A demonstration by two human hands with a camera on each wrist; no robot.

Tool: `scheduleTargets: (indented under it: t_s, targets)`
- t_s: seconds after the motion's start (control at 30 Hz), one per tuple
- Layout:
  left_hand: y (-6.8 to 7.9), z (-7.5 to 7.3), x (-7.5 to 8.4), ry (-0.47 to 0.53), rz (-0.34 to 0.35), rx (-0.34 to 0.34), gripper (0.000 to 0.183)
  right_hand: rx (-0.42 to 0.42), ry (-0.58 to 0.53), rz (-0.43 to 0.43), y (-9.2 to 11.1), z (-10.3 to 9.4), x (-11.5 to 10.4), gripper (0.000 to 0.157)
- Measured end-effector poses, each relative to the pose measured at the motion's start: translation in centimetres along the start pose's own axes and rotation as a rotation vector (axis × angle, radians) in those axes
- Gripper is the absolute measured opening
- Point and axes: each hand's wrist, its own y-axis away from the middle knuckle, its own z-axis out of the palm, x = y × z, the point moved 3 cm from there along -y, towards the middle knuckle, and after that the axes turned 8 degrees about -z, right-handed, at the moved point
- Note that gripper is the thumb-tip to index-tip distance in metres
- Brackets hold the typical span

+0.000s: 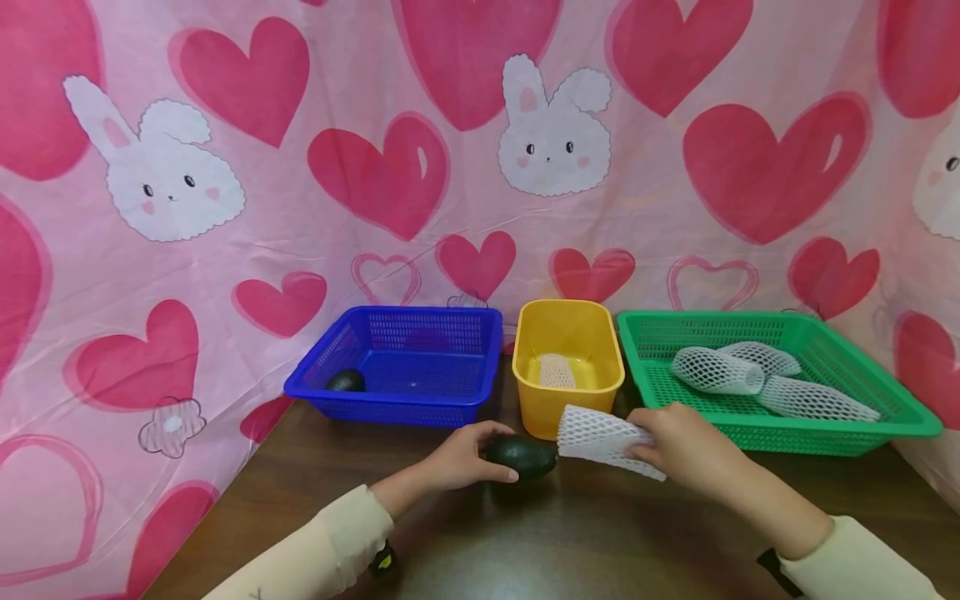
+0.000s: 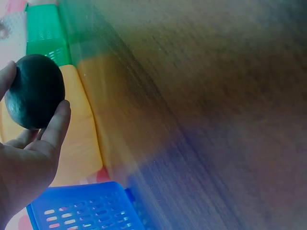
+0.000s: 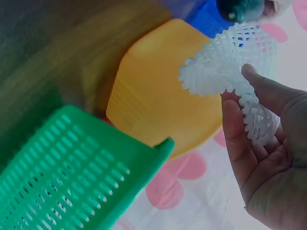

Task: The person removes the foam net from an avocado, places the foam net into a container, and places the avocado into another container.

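Observation:
A dark green avocado is gripped between the thumb and fingers of my left hand, above the table in front of the yellow bin. My right hand pinches a white foam net sleeve, whose far end sits right beside the avocado's narrow tip. The right wrist view shows the foam net sleeve squeezed between thumb and fingers, with no fruit visible inside it. In the left wrist view the avocado is held at its sides by the fingertips.
A blue basket at the left contains another avocado. In the middle stands the yellow bin, with one foam net in it. The green basket on the right holds several netted pieces. Behind hangs a pink heart-patterned cloth.

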Motion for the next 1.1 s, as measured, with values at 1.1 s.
scheduleTargets:
  t_s: [1.1]
  targets:
    - [0.9,-0.6,-0.1,0.038,0.027,0.001,0.055,0.187,0.043,0.188,-6.1,-4.7,1.5,0.026]
